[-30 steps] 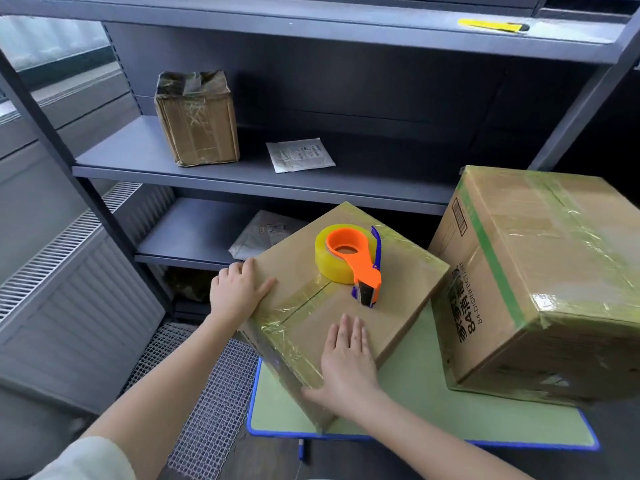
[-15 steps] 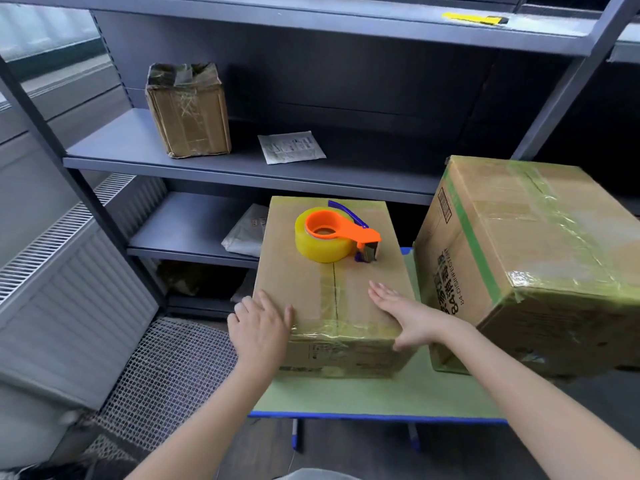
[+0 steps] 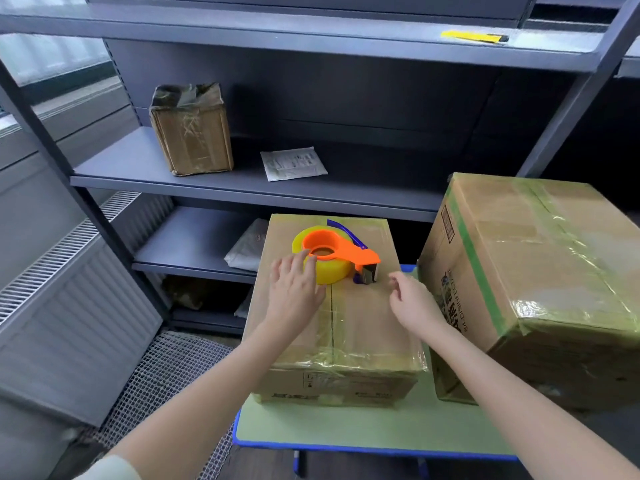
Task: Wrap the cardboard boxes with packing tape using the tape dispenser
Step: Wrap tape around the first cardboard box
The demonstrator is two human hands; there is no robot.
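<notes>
A flat cardboard box with tape over its seams lies on a small green table. On the box's far half sits an orange tape dispenser with a yellow tape roll. My left hand hovers over the box with straight fingers, the fingertips touching the near left side of the roll. My right hand floats just right of the dispenser's cutter end, fingers loosely curled and holding nothing. A larger taped box stands at the right.
Grey metal shelving rises behind the table, carrying a small taped box and a paper slip. A yellow utility knife lies on the top shelf. A radiator and mesh floor mat are at the left.
Both hands left the near edge of the flat box and moved forward to the dispenser. The left now touches the roll; the right hangs beside the cutter. The box stays square to me.
</notes>
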